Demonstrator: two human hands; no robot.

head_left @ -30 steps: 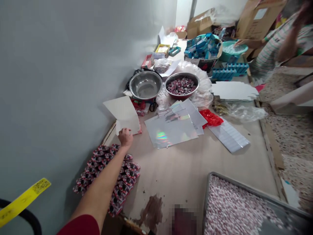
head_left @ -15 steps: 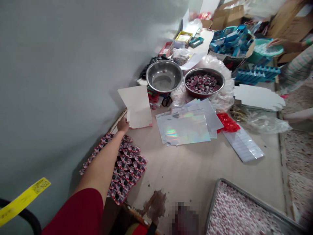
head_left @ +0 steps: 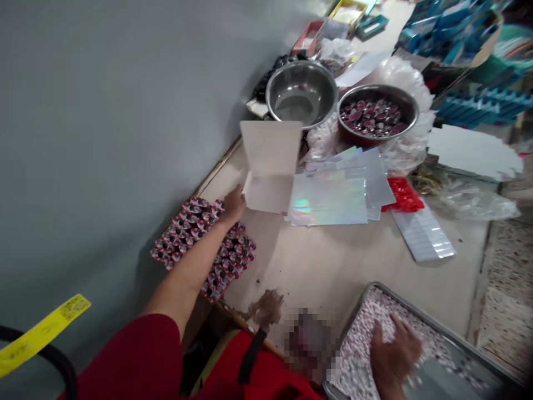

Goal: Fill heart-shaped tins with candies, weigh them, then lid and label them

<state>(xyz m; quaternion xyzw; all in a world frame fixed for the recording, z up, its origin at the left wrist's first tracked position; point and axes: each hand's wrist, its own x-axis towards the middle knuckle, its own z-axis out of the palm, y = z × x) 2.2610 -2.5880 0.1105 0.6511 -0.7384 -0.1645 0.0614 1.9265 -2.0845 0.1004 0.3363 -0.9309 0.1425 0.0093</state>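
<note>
My left hand has its fingers closed on the left edge of a folded white card, whose back flap stands raised. Just below that hand and forearm, rows of small red-and-dark patterned packs with black round centres lie against the wall. Over at the lower right, my right hand rests with fingers spread on small pink-and-white pieces in a grey metal tray. Shiny clear sheets lie right beside the card.
Behind the card stand a steel bowl and another bowl of purple-and-silver round pieces. A red plastic bag, a striped white sheet and white cut cards lie to the right. Blue boxes are at the far right.
The view has swung right and down. My left hand has brought the white card nearer to the shiny sheets. My right hand has come into view on the tray.
</note>
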